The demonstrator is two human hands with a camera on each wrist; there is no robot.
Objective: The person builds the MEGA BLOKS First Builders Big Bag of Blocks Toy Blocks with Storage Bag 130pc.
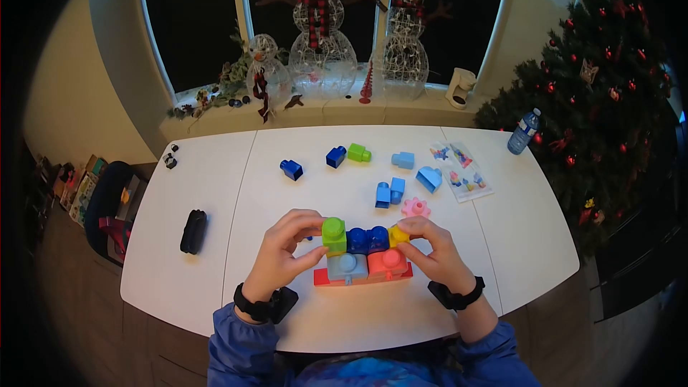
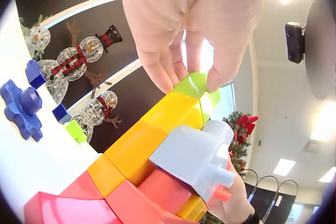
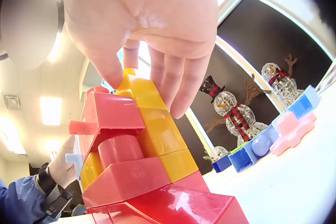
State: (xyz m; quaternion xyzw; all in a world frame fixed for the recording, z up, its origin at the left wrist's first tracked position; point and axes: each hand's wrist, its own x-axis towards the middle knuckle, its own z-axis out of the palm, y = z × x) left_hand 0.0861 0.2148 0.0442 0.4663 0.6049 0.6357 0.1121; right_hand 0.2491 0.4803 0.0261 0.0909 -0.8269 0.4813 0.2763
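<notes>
A stacked toy-block build stands upright near the front of the table, its red base (image 1: 320, 278) lowest. Facing me are a pale blue block (image 1: 347, 266) and a coral-red block (image 1: 388, 264), each with a small peg. Two dark blue blocks (image 1: 367, 240) lie along the top between a green block (image 1: 334, 238) and a yellow block (image 1: 398, 235). My left hand (image 1: 290, 247) pinches the green block between thumb and fingers at the upper left corner. At the upper right, thumb and fingers of my right hand (image 1: 437, 251) pinch the yellow block.
Loose dark blue (image 1: 291, 169), green (image 1: 359, 153) and light blue blocks (image 1: 429, 179) lie behind the build. A pink flower-shaped block (image 1: 416, 207) is close behind it. Farther right are a picture sheet (image 1: 469, 175) and water bottle (image 1: 524, 131); leftward, a black case (image 1: 193, 231).
</notes>
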